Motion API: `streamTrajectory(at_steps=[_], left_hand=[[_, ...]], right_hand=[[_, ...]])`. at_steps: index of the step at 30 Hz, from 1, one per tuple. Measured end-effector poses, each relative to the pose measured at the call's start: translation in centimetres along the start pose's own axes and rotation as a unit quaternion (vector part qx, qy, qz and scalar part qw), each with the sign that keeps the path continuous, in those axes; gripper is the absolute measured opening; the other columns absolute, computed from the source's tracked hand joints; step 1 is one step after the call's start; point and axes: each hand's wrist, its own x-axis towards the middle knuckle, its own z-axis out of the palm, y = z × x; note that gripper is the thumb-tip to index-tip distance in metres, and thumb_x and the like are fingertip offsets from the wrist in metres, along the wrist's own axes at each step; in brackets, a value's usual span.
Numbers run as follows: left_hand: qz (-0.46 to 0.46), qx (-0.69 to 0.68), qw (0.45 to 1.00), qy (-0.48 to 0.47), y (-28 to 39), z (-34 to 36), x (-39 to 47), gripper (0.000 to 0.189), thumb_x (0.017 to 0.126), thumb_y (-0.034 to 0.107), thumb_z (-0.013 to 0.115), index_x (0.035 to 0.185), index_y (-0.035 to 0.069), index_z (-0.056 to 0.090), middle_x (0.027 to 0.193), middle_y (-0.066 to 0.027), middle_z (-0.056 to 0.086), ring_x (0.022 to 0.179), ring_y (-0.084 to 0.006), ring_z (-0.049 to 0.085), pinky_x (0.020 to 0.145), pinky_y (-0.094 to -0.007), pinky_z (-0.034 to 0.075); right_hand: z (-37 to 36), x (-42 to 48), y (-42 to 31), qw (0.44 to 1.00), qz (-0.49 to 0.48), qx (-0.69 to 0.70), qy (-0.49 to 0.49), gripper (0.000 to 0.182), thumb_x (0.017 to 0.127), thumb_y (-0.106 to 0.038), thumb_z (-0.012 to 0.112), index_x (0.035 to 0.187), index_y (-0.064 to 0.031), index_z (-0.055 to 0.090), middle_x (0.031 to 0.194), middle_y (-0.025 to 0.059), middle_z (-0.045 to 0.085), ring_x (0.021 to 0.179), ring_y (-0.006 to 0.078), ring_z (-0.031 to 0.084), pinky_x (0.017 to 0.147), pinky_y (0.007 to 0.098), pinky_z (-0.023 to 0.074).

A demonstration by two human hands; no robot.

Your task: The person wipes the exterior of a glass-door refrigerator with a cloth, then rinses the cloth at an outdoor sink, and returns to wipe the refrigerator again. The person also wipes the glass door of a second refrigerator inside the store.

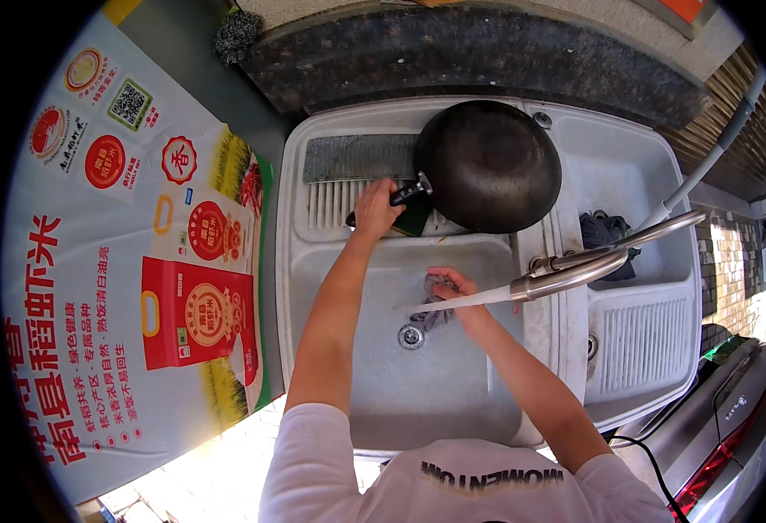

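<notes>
A blackened wok [491,167] lies bottom up across the back of the left sink [304,392], its handle pointing left. My left hand [378,208] is closed around that black handle, above a ribbed washboard area. Over the basin, my right hand [458,291] grips a wet grey cloth [436,317]. Water streams from the metal faucet [569,278] onto the cloth and past my fingers. The drain [412,337] lies just below the cloth. A dark green pad [414,219] is partly hidden under the wok handle.
A second sink [618,157] on the right holds a dark cloth [605,235]. A grey hose [710,160] runs to the faucet. A printed sheet [115,216] covers the surface at left. Behind the sinks is a dark stone ledge [422,59]; a vehicle [729,405] stands lower right.
</notes>
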Motion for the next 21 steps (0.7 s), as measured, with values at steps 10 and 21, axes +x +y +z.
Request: streamTrajectory(at_steps=[10,21], left_hand=[[-0.232,-0.601,0.745,-0.173,3.2,-1.6,-14.0,0.021,0.084,0.018,0.059,0.1,0.004,0.057,0.101,-0.0045,0.055,0.091,-0.0126,0.05,0.078,-0.0286,0.04],[-0.342,-0.753,0.55,0.118,5.2,-4.4,-18.6,0.014,0.084,0.021,0.06,0.089,0.008,0.059,0.09,-0.0067,0.061,0.078,-0.0136,0.058,0.068,-0.0283,0.045]], right_hand=[[3.4,-0.3,-2.7,0.983,-0.051,-0.059,-0.168,0.023,0.082,-0.005,0.057,0.104,-0.0062,0.057,0.098,0.0009,0.057,0.089,0.0096,0.052,0.08,0.0233,0.0421],[5.5,1.2,1.1,0.981,-0.139,-0.082,0.112,0.015,0.08,-0.011,0.058,0.093,-0.0041,0.056,0.08,0.0099,0.061,0.079,0.0203,0.057,0.079,0.0283,0.0418]])
